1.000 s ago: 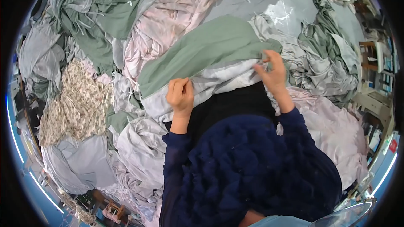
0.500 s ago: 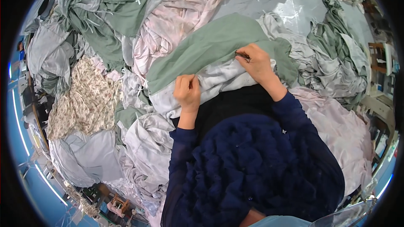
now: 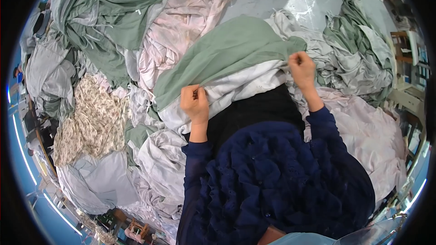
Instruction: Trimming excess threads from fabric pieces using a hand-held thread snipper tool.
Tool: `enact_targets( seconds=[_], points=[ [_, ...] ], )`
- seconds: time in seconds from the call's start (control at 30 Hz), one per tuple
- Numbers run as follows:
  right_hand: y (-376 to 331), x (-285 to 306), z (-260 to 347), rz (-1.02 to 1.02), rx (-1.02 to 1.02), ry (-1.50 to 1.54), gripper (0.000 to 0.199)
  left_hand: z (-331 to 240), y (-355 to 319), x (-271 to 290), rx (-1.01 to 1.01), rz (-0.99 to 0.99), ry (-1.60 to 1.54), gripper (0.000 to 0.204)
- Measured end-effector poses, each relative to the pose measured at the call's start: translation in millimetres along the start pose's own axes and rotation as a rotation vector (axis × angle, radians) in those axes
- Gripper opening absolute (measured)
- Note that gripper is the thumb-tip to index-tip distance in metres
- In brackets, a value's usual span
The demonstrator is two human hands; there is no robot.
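Observation:
Across my lap lies a piece of cloth, its green side folded over a white side. My left hand pinches the cloth near its left part, where green meets white. At the right end of that same seam line, my right hand is closed, with its fingertips against or just beside the cloth's edge. Whatever sits inside the right fingers is too small and hidden to make out. The green part bulges up in a rounded fold beyond both hands.
Heaped fabric surrounds me: green cloth and pink cloth ahead, flower-printed cloth at left, pale pink cloth at right. Crumpled grey-and-green cloth lies far right. A grey shiny surface shows beyond.
My right hand has moved to the right along the cloth's edge, to its right end. The left hand still pinches the cloth at nearly the same spot. The view has shifted slightly.

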State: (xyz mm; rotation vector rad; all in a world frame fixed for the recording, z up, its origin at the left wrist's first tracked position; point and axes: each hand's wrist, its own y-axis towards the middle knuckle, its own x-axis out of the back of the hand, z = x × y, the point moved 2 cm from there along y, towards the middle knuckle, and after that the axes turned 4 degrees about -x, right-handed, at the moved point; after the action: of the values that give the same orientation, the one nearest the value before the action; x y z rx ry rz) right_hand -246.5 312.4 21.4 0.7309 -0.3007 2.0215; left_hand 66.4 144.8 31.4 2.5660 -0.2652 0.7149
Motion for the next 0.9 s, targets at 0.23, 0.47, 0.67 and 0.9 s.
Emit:
enact_targets(
  seconds=[0.23, 0.47, 0.67, 0.9],
  points=[
    [-4, 29, -26, 0.032, -0.094, 0.115, 0.027, 14, 3, 4, 0.060, -0.045, -0.057, 0.006],
    [-9, -25, -79, 0.056, -0.106, -0.119, 0.054, -1, 30, 26, 0.162, -0.117, -0.231, 0.007],
    [-15, -18, -87, 0.178, -0.111, 0.081, 0.052, 7, 45, 60, 0.236, -0.269, -0.094, 0.006],
    [-16, 0, -20, 0.445, -0.069, 0.473, 0.036, 32, 59, 84, 0.312, -0.380, -0.089, 0.004]
  ],
)
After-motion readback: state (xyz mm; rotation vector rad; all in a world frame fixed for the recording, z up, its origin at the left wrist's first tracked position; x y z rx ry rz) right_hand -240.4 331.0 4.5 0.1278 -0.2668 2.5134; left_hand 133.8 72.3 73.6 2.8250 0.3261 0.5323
